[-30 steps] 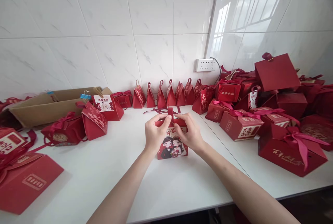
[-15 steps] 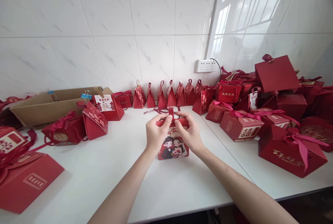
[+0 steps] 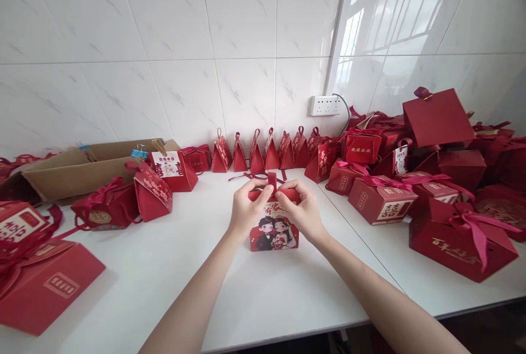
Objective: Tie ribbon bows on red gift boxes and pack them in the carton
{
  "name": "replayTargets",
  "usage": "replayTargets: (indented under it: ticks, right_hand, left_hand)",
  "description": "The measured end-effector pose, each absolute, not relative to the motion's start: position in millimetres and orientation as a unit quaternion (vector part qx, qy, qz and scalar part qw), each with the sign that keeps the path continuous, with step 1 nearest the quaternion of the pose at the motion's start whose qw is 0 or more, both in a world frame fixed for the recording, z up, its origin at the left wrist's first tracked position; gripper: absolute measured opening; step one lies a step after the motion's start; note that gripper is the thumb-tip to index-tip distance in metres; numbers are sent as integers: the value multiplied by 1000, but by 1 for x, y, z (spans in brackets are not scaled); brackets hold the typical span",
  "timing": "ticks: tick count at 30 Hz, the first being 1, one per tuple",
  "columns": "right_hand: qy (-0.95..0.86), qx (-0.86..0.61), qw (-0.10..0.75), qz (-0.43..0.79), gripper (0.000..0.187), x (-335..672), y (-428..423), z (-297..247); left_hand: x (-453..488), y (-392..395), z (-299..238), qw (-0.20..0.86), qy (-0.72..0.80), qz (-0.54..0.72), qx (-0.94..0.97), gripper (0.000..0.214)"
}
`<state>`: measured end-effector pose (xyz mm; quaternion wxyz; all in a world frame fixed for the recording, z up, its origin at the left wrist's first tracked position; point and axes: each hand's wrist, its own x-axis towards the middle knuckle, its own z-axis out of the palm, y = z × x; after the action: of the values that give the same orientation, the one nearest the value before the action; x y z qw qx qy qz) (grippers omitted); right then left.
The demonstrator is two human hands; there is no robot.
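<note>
Grips couple-print box [image 3: 274,232] by top edge in fingers of left hand [image 3: 247,207] and right hand [image 3: 303,209], about equally close on either side of upright ribbon loop [image 3: 272,180], with body upright on bench [image 3: 263,293] directly below loop and top edge crosswise to it.

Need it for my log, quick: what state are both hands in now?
Left hand: closed, pinching the top of the red couple-print box.
Right hand: closed, pinching the same box's top.
</note>
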<state>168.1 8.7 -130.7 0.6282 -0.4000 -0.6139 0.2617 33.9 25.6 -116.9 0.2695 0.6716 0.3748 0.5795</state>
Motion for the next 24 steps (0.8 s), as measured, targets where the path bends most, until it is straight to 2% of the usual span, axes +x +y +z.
replayTargets:
  ticks: [6,12,18,24]
  right_hand:
    - [-603,-397,625,297,16,172,11,-132]
    - [-599,-396,606,342,21,176,12,-127]
    - [-572,-390,595,408,30,177,12,-124]
    - [-593,-400,596,365,25,178,12,-126]
  left_hand:
    - [19,32,-116,308,352,496,731,13]
    - [19,33,-115,342,372,483,715,19]
    - [21,31,-115,370,357,492,703,17]
    - [25,28,-112,362,377,522,674,15]
